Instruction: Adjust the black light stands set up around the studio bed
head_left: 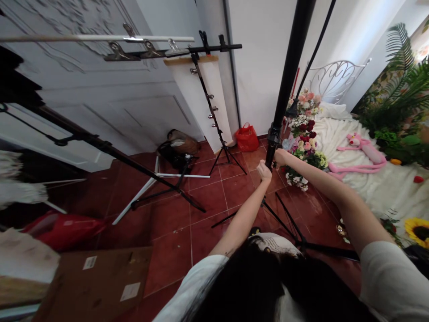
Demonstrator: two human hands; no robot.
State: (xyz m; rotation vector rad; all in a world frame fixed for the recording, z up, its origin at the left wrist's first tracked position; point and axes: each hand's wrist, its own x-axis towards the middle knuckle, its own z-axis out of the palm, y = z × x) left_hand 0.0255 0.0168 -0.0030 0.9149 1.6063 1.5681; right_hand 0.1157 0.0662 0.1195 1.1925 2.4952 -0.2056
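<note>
A tall black light stand (pixel 288 67) rises in front of me, its legs spread on the red tiled floor. My left hand (pixel 264 171) is wrapped round the pole from the left, a little below a black clamp collar (pixel 274 135). On the right side of the same pole, just under that collar, my right hand (pixel 279 158) is closed, its fingertips partly hidden behind the pole near a small knob. Both hands are close together at nearly the same height.
Flowers (pixel 306 145) stand right of the pole beside white fur with a pink plush toy (pixel 368 152). Other stands (pixel 130 165) are at left and centre, near a red bag (pixel 247 137). A cardboard box (pixel 97 286) lies at lower left.
</note>
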